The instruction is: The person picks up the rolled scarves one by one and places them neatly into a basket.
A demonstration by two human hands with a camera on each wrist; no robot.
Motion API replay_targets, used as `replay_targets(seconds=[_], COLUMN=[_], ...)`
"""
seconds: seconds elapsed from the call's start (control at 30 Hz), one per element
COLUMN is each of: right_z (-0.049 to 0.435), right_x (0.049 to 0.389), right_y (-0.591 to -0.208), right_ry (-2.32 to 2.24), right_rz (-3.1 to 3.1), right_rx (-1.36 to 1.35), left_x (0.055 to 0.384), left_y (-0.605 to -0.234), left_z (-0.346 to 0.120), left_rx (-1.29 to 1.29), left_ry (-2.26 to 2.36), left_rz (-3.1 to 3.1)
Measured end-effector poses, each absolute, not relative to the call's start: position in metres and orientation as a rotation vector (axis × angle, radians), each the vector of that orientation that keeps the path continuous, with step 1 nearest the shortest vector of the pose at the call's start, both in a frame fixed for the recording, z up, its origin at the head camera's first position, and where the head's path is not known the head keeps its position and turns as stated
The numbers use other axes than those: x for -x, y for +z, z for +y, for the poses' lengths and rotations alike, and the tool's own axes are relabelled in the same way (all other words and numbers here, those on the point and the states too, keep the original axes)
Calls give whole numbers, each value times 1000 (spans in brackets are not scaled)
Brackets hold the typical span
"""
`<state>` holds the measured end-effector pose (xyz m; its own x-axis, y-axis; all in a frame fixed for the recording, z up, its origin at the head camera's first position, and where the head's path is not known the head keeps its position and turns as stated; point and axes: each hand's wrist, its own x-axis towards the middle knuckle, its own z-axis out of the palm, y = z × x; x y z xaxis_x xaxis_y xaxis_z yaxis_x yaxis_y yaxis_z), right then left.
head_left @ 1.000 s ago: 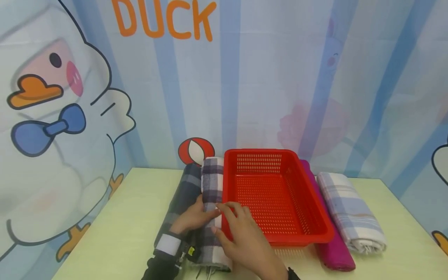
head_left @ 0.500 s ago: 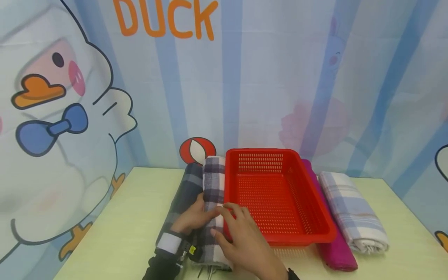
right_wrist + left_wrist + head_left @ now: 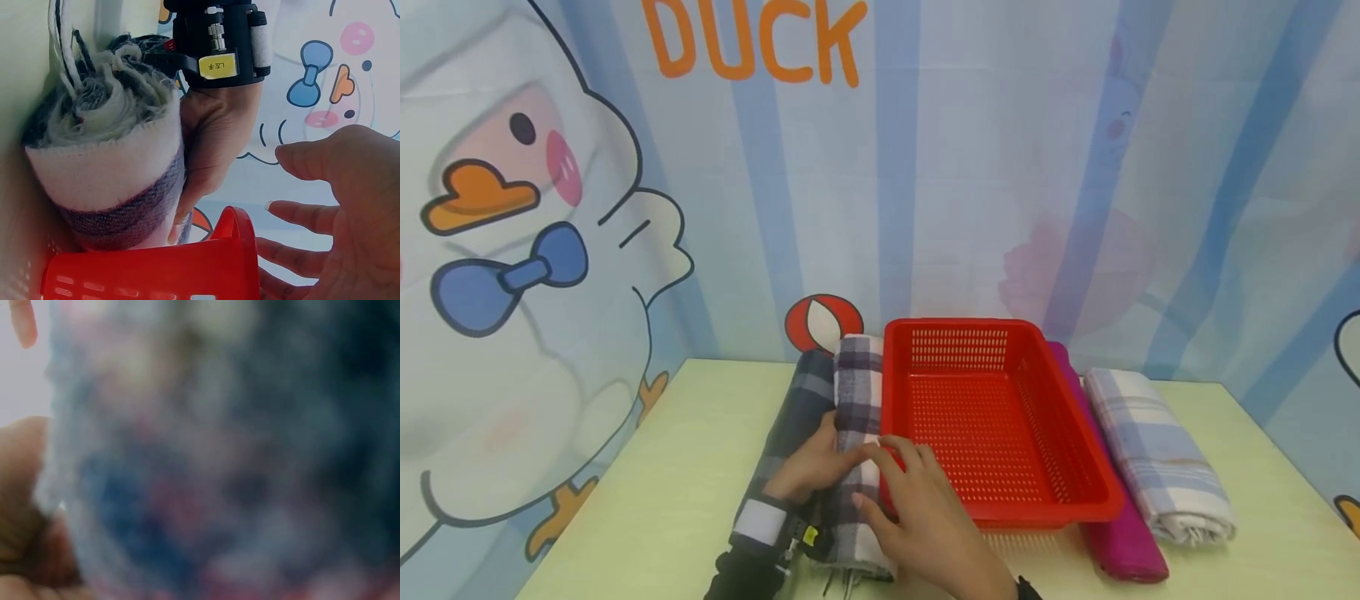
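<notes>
In the head view, a rolled white-and-purple plaid scarf (image 3: pixel 859 379) with a fringed end lies along the left side of a red plastic basket (image 3: pixel 1060 467). My left hand (image 3: pixel 812 467) holds the plaid scarf from its left side, thumb across the top. The right wrist view shows the scarf's coiled end (image 3: pixel 103 112) and my left hand (image 3: pixel 219 137) against its side. My right hand (image 3: pixel 925 512) is at the basket's left rim, fingers spread and bent loosely, fingertips right by the rim and my left thumb. Blurred cloth (image 3: pixel 219 450) fills most of the left wrist view.
A dark plaid roll (image 3: pixel 793 417) lies left of the white-and-purple one. On the basket's right are a magenta roll (image 3: pixel 1123 533), partly hidden by the basket, and a white-and-blue striped roll (image 3: pixel 1157 458). All rest on a pale yellow table (image 3: pixel 647 492) before a printed curtain (image 3: pixel 955 183).
The whole head view has shifted very slightly to the right. Both hands, the basket and the rolls keep nearly the same places.
</notes>
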<state>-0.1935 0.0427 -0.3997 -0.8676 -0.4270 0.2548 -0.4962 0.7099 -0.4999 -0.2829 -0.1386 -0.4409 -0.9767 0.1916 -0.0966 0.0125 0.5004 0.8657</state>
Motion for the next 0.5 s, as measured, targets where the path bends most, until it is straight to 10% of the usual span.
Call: replay_targets(seconds=[0.5], right_z=[46], right_x=[194], right_y=[-399], right_ry=[837], right_rz=[-2787], right_rx=[-739], left_x=[286], left_y=[-440], left_z=[-142], left_rx=[-168], left_ry=[1501], left_rz=[2562])
